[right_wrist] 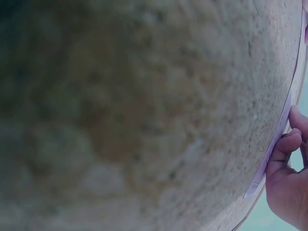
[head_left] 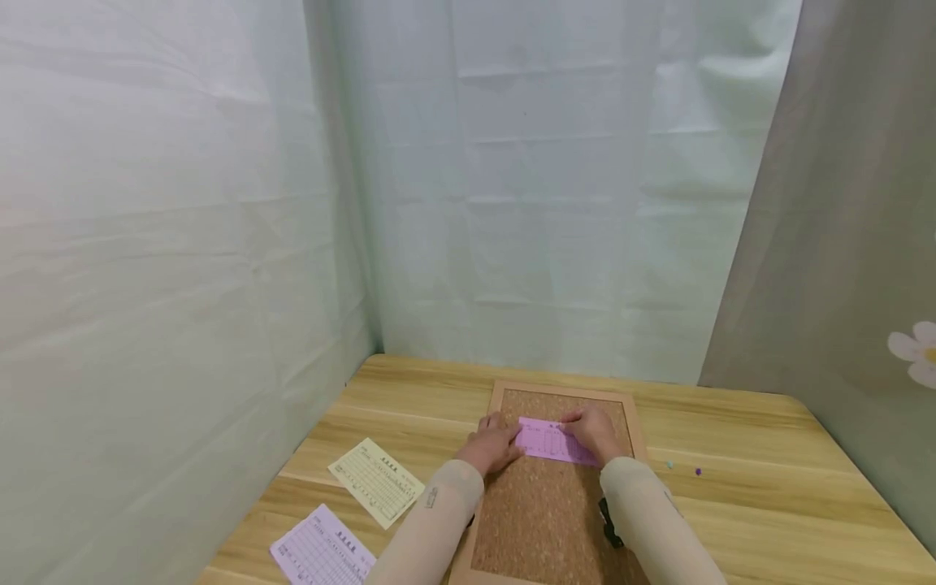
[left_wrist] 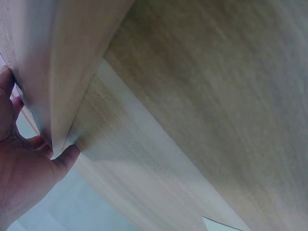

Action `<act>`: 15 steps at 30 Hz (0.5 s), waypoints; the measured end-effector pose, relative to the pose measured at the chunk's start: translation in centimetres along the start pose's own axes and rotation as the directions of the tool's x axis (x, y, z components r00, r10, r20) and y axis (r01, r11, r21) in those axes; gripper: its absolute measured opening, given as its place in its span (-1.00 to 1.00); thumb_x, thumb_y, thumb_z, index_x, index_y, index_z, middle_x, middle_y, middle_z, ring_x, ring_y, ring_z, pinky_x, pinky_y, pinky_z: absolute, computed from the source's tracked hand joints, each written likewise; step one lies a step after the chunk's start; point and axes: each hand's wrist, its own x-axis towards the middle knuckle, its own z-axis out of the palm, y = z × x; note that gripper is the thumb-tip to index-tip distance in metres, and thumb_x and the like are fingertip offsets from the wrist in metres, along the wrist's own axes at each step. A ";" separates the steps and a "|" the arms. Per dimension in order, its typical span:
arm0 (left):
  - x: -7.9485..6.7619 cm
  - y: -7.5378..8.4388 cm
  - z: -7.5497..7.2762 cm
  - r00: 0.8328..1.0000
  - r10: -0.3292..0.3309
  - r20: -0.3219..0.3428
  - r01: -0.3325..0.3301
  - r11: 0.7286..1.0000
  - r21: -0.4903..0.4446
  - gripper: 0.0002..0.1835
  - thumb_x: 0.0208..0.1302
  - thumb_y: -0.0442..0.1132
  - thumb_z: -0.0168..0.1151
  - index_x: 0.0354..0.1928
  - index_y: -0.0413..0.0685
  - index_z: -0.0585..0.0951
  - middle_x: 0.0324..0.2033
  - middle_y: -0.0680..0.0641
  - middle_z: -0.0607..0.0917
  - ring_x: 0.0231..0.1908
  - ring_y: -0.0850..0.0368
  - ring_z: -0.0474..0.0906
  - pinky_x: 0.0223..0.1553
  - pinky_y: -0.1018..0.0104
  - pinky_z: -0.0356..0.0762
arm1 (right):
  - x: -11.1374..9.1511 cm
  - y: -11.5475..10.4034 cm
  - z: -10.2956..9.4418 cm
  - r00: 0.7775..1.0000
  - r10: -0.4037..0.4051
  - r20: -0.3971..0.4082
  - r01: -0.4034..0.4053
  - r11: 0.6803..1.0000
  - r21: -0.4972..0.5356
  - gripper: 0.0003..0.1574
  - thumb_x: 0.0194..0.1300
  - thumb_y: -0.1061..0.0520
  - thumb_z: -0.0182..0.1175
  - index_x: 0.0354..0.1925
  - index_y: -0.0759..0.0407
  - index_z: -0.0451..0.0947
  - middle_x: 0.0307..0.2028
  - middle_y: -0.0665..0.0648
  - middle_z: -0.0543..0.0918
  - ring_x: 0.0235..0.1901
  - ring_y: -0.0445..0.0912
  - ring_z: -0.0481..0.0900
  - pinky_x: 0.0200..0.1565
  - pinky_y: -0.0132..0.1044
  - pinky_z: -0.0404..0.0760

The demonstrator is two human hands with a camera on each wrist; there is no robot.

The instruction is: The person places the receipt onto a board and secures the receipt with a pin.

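A pink printed form lies across the upper part of a cork board with a light wooden frame. My left hand rests over the frame's left side, its fingertips touching the form's left end. In the left wrist view, the thumb of that left hand lies along the frame's outer edge beside the tabletop. My right hand is over the form's right half, fingertips bent together at its upper edge. The right wrist view shows the right hand against the form; whether something small sits between its fingertips is hidden.
Left of the board lie a yellow printed form and a pale purple printed form on the wooden table. To the right are a small teal piece and a small purple piece. Pale curtains hang around the table.
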 end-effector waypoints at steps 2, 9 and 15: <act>0.0 0.0 0.0 1.000 0.003 0.001 -0.003 1.000 0.000 -0.42 0.49 0.05 0.06 0.47 0.10 0.33 0.51 -0.23 0.06 0.49 -0.18 -0.06 0.35 -0.18 0.11 | -0.1 0.0 0.0 1.000 0.013 -0.002 -0.013 1.000 -0.002 -0.87 0.25 0.26 0.33 -0.22 0.22 0.76 -0.23 0.12 0.71 -0.26 -0.03 0.54 -0.18 -0.11 0.47; 0.1 0.0 -0.2 1.000 -0.001 0.009 0.001 1.000 -0.010 -0.42 0.50 0.04 0.05 0.48 0.11 0.32 0.52 -0.23 0.03 0.49 -0.19 -0.09 0.37 -0.17 0.08 | -0.1 -0.5 0.0 0.998 0.059 -0.011 -0.060 0.997 -0.048 -0.87 0.29 0.25 0.31 -0.20 0.18 0.77 -0.15 0.16 0.71 -0.11 0.05 0.56 -0.02 0.05 0.49; 0.1 -0.1 -0.1 1.000 -0.004 0.008 0.004 1.000 -0.002 -0.42 0.49 0.05 0.06 0.48 0.12 0.33 0.52 -0.22 0.04 0.49 -0.18 -0.08 0.36 -0.15 0.11 | -0.2 -0.6 0.1 0.999 0.042 -0.012 -0.043 0.997 -0.061 -0.85 0.28 0.25 0.31 -0.19 0.21 0.77 -0.12 0.19 0.71 -0.11 0.05 0.58 -0.02 0.05 0.51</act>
